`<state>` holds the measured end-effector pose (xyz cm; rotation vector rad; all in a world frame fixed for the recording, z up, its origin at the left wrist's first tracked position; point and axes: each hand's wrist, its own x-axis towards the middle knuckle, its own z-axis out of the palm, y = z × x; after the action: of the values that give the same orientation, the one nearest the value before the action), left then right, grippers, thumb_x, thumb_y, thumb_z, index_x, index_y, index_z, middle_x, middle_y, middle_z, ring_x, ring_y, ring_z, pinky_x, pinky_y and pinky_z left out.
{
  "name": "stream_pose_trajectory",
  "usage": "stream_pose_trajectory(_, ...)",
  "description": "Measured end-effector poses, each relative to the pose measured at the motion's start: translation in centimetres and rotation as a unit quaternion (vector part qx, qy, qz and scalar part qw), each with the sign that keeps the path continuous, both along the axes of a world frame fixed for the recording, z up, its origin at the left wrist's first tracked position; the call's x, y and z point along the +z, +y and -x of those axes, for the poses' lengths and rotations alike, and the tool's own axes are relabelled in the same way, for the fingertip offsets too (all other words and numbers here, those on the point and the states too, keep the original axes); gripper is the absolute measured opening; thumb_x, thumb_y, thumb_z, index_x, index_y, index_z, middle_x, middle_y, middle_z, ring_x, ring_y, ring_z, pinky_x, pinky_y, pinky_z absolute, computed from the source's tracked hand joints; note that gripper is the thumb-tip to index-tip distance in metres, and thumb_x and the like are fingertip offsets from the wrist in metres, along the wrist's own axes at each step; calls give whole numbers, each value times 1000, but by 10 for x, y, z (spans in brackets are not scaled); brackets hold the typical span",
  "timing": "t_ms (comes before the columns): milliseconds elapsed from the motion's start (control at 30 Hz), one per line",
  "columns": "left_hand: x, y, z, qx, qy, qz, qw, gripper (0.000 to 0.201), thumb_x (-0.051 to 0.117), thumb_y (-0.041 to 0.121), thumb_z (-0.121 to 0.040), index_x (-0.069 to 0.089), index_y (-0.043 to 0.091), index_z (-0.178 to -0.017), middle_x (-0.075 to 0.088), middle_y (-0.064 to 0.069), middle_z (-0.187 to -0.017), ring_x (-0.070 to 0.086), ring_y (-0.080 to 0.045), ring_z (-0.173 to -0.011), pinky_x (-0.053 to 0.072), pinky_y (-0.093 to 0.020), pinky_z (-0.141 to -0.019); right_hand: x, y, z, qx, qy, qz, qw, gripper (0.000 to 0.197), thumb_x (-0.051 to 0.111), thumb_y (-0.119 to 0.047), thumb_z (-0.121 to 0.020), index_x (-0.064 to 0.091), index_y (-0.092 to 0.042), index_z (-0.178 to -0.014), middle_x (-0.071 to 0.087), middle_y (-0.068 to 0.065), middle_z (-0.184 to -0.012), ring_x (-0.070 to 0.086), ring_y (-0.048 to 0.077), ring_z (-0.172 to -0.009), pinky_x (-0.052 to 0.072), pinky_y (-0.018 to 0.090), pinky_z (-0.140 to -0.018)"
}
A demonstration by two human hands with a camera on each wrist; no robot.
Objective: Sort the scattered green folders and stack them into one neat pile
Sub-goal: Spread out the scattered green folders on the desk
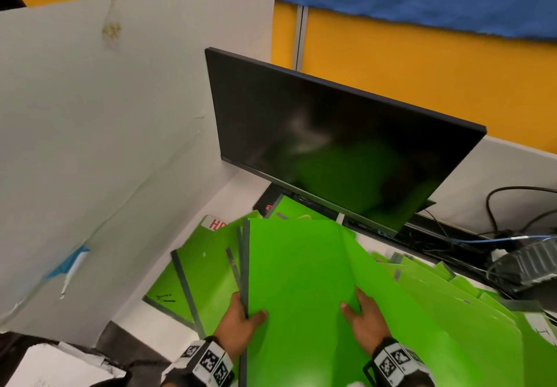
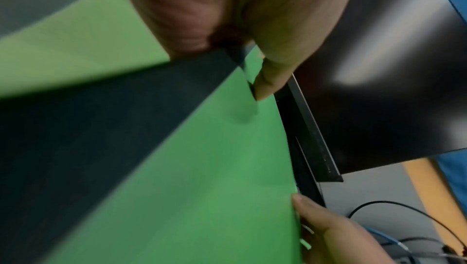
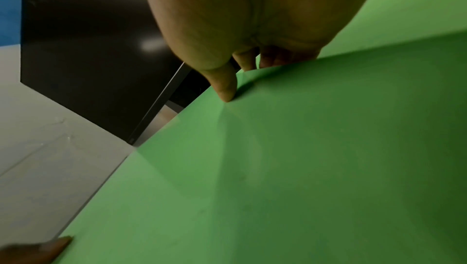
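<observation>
— Two hands, what has each got?
— Both are on one bundle of bright green plastic folders with dark grey spines [image 1: 298,278], held tilted up above the desk. The left hand [image 1: 239,322] grips its spine edge, thumb lying on the top cover and fingers curled behind. The left wrist view shows that thumb [image 2: 271,76] pressing the green sheet just beside the dark spine.
— And the right hand [image 1: 366,320]?
— It pinches the bundle's other side, thumb on top, fingers tucked under the cover. In the right wrist view the thumb tip [image 3: 226,90] dents the green surface.
— Where are the remaining folders?
— Several loose green folders [image 1: 196,269] lie overlapping on the white desk [image 1: 244,191] to the left, below the bundle, one just beside a red-and-white label. More scattered green folders [image 1: 452,293] fan out to the right.
— Beyond those?
— A black flat monitor [image 1: 340,139] with a dark screen stands behind the folders, green reflected in it. A white paper-covered partition [image 1: 105,133] rises on the left, and black cables [image 1: 509,203] lie at the far right.
</observation>
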<state>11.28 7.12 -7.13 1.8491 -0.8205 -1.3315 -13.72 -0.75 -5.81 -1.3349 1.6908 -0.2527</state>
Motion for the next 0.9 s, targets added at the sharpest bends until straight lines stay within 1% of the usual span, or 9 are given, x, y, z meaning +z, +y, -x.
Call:
stream_pose_trajectory(167, 9, -9, 10, 55, 36, 21, 998, 37, 63, 3, -80, 48, 10, -113, 64, -7, -103, 59, -28, -99, 47, -37, -88, -2, -4, 1, 4, 48, 13, 999, 62, 53, -29, -93, 26, -11, -147, 27, 16, -149, 28, 30, -138, 23, 37, -114)
stream_pose_trajectory(267, 19, -9, 14, 48, -3, 83, 995, 34, 67, 13, -84, 46, 16, -111, 59, 11, -99, 55, 6, -92, 40, -2, -75, 5, -7, 2, 11, -2, -3, 1000, 65, 50, -32, -95, 20, -15, -149, 22, 10, -154, 26, 29, -140, 23, 37, -113)
stream_pose_trajectory(333, 22, -8, 18, 7, -15, 102, 995, 40, 65, 15, -86, 38, 29, -112, 47, 28, -103, 44, 26, -91, 30, 9, -73, 9, -9, 5, -13, -43, -16, 999, 69, 49, -36, -94, 15, -16, -150, 19, 6, -155, 22, 29, -142, 24, 39, -112)
stream_pose_trajectory(367, 22, -7, 20, -9, -18, 100, 995, 41, 64, 17, -87, 36, 32, -113, 45, 30, -105, 45, 24, -95, 29, 8, -77, 9, -10, 7, -29, -46, -13, 998, 71, 51, -36, -93, 15, -15, -150, 19, 7, -156, 21, 29, -142, 23, 40, -113)
stream_pose_trajectory(467, 14, -7, 25, -35, -10, 81, 996, 48, 62, 32, -87, 33, 28, -124, 49, 11, -120, 42, -5, -118, 34, -15, -91, 14, -13, 17, -71, -45, -5, 996, 74, 59, -34, -89, 20, -11, -148, 20, 10, -156, 22, 30, -142, 23, 42, -113)
stream_pose_trajectory(567, 18, -7, 35, -61, 5, 65, 996, 41, 58, 53, -81, 34, 36, -110, 44, 12, -101, 42, -8, -99, 36, -10, -75, 21, -15, 30, -102, -56, -2, 993, 75, 63, -31, -87, 23, -14, -147, 22, 10, -155, 26, 32, -140, 24, 44, -111)
stream_pose_trajectory(667, 22, -10, 44, -97, 42, 48, 993, 28, 49, 35, -94, 33, 36, -117, 48, 18, -113, 47, 5, -100, 38, -6, -86, 33, -20, 50, -138, -61, 21, 988, 74, 67, -23, -84, 27, -13, -146, 24, 11, -154, 27, 33, -139, 23, 47, -111)
stream_pose_trajectory(767, 7, -14, 42, -93, -53, -1, 994, 51, 51, 32, -94, 33, 17, -139, 39, -3, -141, 47, -16, -123, 38, -28, -106, 46, -23, 79, -149, -36, 28, 988, 76, 67, -21, -84, 25, -16, -147, 22, 10, -155, 25, 34, -140, 21, 49, -111)
stream_pose_trajectory(900, -2, -30, 42, -35, -72, -73, 994, 45, 60, 21, -87, 41, 11, -126, 45, -7, -125, 58, -28, -100, 51, -45, -89, 56, -31, 119, -140, 15, 32, 990, 78, 68, -21, -82, 25, -18, -147, 22, 11, -155, 23, 34, -140, 20, 52, -111)
